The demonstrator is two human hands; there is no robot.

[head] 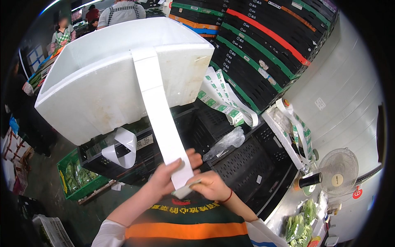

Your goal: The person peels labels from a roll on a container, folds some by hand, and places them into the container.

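Note:
A long strip of label backing paper (pixel 157 108), white on its upward side, hangs over the near rim of a large white foam box (pixel 101 98) and runs down to my hands. My left hand (pixel 162 179) holds the strip, its thumb on top and its fingers underneath. At the strip's lower end, my right hand (pixel 213 185) pinches a folded-over part between thumb and fingers. That folded part shows a greenish side. A red cord circles my right wrist. Left of the strip, a loose white paper curl (pixel 132 145) hangs below the box.
Black plastic crates (pixel 247 166) stand under and beside the box. Stacked crates (pixel 256 46) rise behind. Green-printed label strips (pixel 216 98) drape nearby. A fan (pixel 339 173) and bagged greens (pixel 294 227) are at right. A green crate (pixel 89 193) holds bagged vegetables. People (pixel 123 14) stand farther back.

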